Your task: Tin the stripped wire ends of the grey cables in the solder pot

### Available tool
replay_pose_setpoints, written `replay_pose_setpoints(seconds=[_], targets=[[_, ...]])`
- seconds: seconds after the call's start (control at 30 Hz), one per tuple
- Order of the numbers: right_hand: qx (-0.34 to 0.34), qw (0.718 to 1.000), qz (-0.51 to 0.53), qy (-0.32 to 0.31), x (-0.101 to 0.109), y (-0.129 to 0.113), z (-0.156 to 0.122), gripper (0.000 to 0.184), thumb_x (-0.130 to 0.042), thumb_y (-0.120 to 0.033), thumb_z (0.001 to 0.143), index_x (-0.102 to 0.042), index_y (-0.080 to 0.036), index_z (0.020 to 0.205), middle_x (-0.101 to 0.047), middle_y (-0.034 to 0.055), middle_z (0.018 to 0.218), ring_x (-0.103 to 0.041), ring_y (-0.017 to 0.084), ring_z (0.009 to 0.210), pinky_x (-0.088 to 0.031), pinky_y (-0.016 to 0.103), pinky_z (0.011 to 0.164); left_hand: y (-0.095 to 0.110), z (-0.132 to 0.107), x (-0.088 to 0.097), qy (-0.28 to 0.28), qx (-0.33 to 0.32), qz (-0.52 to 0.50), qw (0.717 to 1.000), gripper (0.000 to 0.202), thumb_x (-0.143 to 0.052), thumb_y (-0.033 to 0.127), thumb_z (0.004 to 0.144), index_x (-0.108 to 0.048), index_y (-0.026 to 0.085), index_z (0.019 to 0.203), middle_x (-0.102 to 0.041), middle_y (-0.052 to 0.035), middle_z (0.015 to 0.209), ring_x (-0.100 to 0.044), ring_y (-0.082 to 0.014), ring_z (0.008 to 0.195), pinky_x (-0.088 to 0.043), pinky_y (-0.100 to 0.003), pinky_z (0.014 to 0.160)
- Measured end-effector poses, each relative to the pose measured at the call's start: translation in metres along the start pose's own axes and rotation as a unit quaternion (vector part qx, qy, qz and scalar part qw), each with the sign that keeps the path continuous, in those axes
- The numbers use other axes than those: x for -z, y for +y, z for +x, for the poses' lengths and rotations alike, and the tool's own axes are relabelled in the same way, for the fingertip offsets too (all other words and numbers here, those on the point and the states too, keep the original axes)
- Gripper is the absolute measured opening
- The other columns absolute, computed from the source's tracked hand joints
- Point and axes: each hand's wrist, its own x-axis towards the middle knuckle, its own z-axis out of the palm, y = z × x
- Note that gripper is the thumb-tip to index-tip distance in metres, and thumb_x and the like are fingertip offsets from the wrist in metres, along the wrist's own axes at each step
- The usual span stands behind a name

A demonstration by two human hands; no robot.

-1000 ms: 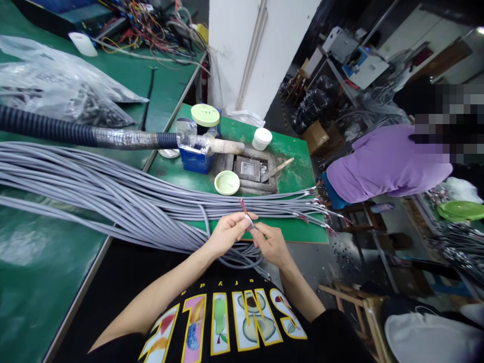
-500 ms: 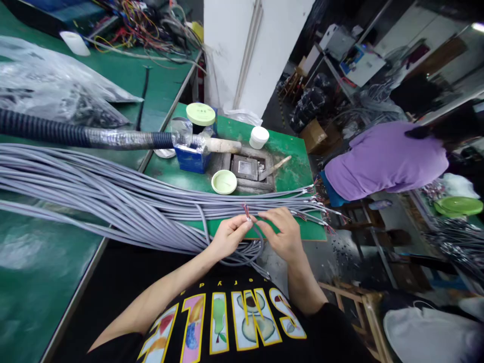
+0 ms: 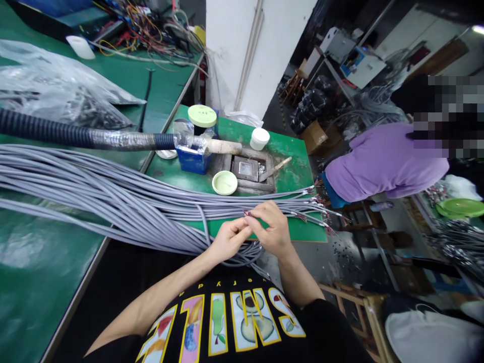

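Note:
Both hands meet over the near edge of the green table, at the stripped end of one grey cable. My left hand pinches this cable just below its thin reddish wires. The fingers of my right hand close on those wires, touching the left fingertips; the fingers partly hide the cable end. Under and behind the hands runs a thick bundle of grey cables, whose bared ends with coloured wires lie to the right.
Behind the bundle are a solder pot with a wooden-handled scraper, a pale green dish, a white tub and a blue box under a black hose. A person in purple is at the right.
My right hand has moved left and closed on the wires at the cable end. It was apart from them, fingers loosely spread. The left hand has kept its pinch.

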Motion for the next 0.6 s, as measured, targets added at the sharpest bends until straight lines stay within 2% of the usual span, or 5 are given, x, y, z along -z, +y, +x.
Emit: replay_pose_setpoints(seconds=[0.23,0.4,0.6], targets=[[0.007,1.0,0.02,0.002,0.0,0.002,0.003,0.008,-0.06,-0.017,0.083,-0.064,-0.02,0.077,-0.066,0.002,0.073,-0.055,0.015,0.073,-0.044,0.033,0.07,-0.003,-0.001,0.002,-0.017,0.001,0.027,0.999,0.038,-0.05,0.043,0.087,-0.069,0.011,0.082,-0.06,-0.0008,0.067,-0.049,-0.0108,0.063,-0.041,-0.022,0.062],[0.001,1.0,0.022,0.008,-0.001,0.006,0.001,0.009,-0.06,-0.02,0.083,-0.068,-0.022,0.079,-0.068,0.0014,0.073,-0.057,0.015,0.071,-0.045,0.034,0.07,0.0,-0.001,0.005,0.006,0.02,0.007,1.0,0.037,-0.054,0.045,0.084,-0.071,0.012,0.088,-0.066,-0.0026,0.076,-0.057,-0.0139,0.07,-0.045,-0.025,0.071],[-0.002,0.998,0.023,0.054,-0.005,0.01,-0.008,0.007,-0.064,-0.019,0.081,-0.07,-0.023,0.081,-0.069,0.0006,0.071,-0.057,0.015,0.067,-0.044,0.035,0.068,0.001,0.001,0.008,0.038,0.053,-0.037,0.997,0.035,-0.062,0.047,0.078,-0.072,0.014,0.085,-0.066,-0.0023,0.069,-0.059,-0.0149,0.069,-0.047,-0.027,0.072]])
